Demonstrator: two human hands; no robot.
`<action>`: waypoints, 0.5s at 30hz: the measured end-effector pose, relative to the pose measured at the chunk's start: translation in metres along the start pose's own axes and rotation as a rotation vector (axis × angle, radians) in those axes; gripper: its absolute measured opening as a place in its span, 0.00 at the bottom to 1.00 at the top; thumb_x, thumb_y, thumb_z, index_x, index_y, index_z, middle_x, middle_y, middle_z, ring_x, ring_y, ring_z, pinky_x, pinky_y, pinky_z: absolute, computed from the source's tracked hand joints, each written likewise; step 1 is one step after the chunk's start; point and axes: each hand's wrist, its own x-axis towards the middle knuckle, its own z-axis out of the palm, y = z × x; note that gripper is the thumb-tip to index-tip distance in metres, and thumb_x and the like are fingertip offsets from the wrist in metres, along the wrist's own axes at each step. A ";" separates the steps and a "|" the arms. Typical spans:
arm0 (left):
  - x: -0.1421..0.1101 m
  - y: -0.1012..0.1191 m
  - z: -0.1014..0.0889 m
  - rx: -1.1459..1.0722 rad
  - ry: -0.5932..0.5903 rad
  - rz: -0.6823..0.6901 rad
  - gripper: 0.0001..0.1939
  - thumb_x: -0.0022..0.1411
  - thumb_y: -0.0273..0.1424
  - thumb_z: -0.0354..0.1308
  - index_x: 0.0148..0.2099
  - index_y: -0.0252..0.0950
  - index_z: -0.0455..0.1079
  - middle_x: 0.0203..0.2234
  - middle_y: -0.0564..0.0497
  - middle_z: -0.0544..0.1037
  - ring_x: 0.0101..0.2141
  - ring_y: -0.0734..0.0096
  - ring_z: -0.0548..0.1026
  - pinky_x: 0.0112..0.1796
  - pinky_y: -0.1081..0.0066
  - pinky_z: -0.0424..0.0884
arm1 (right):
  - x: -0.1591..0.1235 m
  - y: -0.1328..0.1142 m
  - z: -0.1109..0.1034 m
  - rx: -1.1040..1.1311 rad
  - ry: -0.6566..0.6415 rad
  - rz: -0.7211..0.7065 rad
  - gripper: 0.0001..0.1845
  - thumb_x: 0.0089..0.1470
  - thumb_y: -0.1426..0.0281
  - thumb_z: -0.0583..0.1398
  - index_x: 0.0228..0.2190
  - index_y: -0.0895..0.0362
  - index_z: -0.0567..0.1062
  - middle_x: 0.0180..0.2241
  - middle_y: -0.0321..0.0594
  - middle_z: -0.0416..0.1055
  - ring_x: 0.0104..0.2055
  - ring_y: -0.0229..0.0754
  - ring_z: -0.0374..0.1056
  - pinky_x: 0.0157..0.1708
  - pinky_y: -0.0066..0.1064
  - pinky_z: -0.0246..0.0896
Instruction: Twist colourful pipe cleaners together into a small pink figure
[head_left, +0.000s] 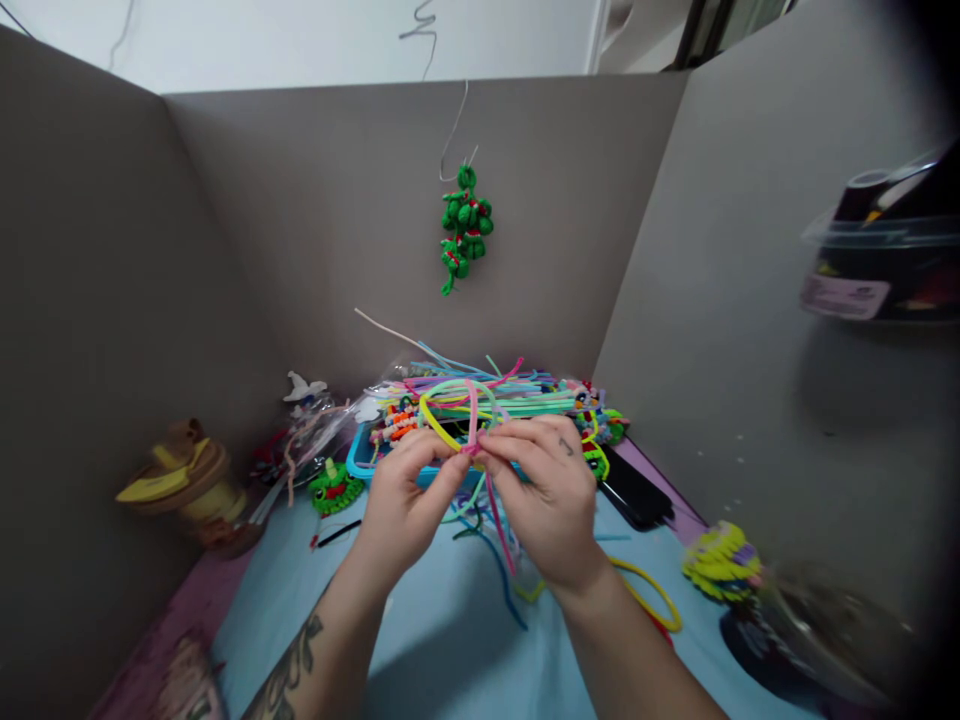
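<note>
Both hands meet in front of me, raised above the table. My left hand (417, 490) pinches a bundle of pipe cleaners (472, 410) between thumb and forefinger. From the other side, my right hand (544, 490) grips the same bundle, its fingertips touching the left ones. Yellow, mint green and pink strands loop up above the fingers. A magenta end (501, 525) hangs below the hands, near a blue strand (504, 575). What exactly sits between the fingertips is partly hidden.
Behind the hands stands a blue tray (360, 455) heaped with pipe cleaners. A green frog-like figure (335, 488) sits left, a black phone (637, 490) right. A yellow-green bundle (721, 562) and a clear tub (825, 630) stand at right. Grey panels (360, 220) enclose the table.
</note>
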 end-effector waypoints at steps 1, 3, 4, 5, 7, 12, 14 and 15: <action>0.000 0.000 0.000 0.005 -0.004 0.020 0.07 0.63 0.29 0.55 0.31 0.35 0.70 0.29 0.50 0.75 0.34 0.69 0.71 0.38 0.70 0.66 | 0.000 0.001 0.000 0.002 -0.002 -0.002 0.08 0.50 0.78 0.64 0.32 0.54 0.78 0.33 0.38 0.76 0.39 0.43 0.65 0.41 0.38 0.65; 0.000 0.001 -0.001 0.029 -0.008 0.074 0.06 0.63 0.28 0.55 0.33 0.36 0.70 0.31 0.49 0.76 0.36 0.68 0.72 0.39 0.68 0.66 | 0.000 0.001 0.000 -0.001 -0.018 -0.003 0.08 0.51 0.78 0.64 0.32 0.54 0.78 0.33 0.38 0.76 0.39 0.44 0.65 0.41 0.39 0.64; 0.000 0.001 -0.001 0.055 -0.006 0.108 0.05 0.63 0.27 0.55 0.33 0.36 0.70 0.31 0.49 0.76 0.36 0.67 0.72 0.40 0.67 0.66 | 0.001 0.001 -0.001 -0.009 -0.032 -0.002 0.07 0.51 0.78 0.64 0.31 0.54 0.78 0.32 0.38 0.75 0.39 0.44 0.64 0.41 0.39 0.64; 0.000 0.001 -0.002 0.091 0.000 0.144 0.04 0.62 0.26 0.55 0.34 0.37 0.71 0.32 0.49 0.76 0.37 0.67 0.72 0.41 0.66 0.66 | 0.001 0.001 -0.001 -0.019 -0.047 0.000 0.07 0.51 0.78 0.64 0.31 0.54 0.78 0.32 0.38 0.75 0.39 0.44 0.64 0.42 0.39 0.64; 0.000 0.001 -0.002 0.183 0.018 0.211 0.04 0.62 0.25 0.55 0.35 0.37 0.71 0.33 0.49 0.77 0.38 0.65 0.71 0.43 0.63 0.64 | 0.002 0.001 -0.001 -0.037 -0.077 0.007 0.06 0.51 0.77 0.64 0.29 0.54 0.77 0.32 0.38 0.74 0.39 0.44 0.63 0.42 0.39 0.63; -0.001 0.000 -0.001 0.392 0.112 0.321 0.06 0.60 0.22 0.56 0.34 0.38 0.71 0.32 0.49 0.78 0.38 0.64 0.71 0.48 0.55 0.61 | 0.003 -0.003 -0.001 -0.010 -0.139 0.045 0.07 0.54 0.77 0.61 0.28 0.54 0.76 0.32 0.38 0.73 0.40 0.44 0.63 0.43 0.38 0.62; -0.003 0.001 0.001 0.478 0.183 0.351 0.06 0.59 0.21 0.56 0.33 0.38 0.71 0.30 0.50 0.79 0.38 0.63 0.71 0.50 0.52 0.59 | 0.002 -0.003 0.000 -0.004 -0.153 0.057 0.08 0.54 0.78 0.60 0.28 0.55 0.76 0.32 0.39 0.72 0.40 0.43 0.62 0.42 0.38 0.62; -0.004 0.001 0.002 0.518 0.216 0.363 0.06 0.58 0.22 0.57 0.32 0.38 0.71 0.29 0.51 0.79 0.38 0.63 0.71 0.51 0.51 0.58 | 0.001 -0.003 0.000 -0.005 -0.159 0.057 0.08 0.55 0.79 0.59 0.28 0.56 0.75 0.32 0.39 0.72 0.40 0.44 0.62 0.42 0.38 0.62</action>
